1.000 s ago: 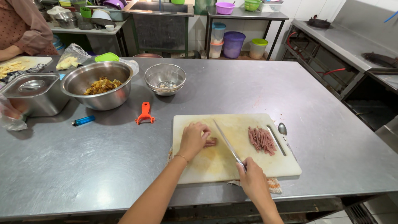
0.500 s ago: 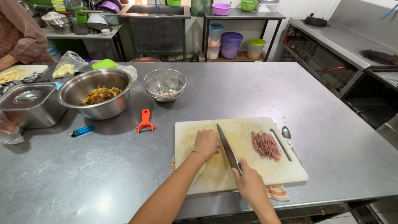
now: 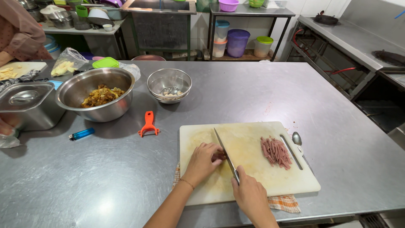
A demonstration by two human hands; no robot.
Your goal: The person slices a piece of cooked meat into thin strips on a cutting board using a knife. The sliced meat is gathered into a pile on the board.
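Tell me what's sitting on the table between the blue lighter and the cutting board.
In the head view, only the orange peeler lies between the blue lighter and the cutting board; the rest is bare steel table.

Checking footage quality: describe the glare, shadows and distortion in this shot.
Head view: soft overhead glare streaks the steel table; the large bowl casts a shadow toward the peeler; wide-angle distortion bends the table edges; knife and both hands look sharp.

Cutting board [image 3: 253, 169] at near edge of surface [image 3: 253, 93]; meat strips [image 3: 276, 152] on its right part, spoon [image 3: 298, 139] beside; peeler [image 3: 148, 124] left; bowls [image 3: 95, 95] behind.
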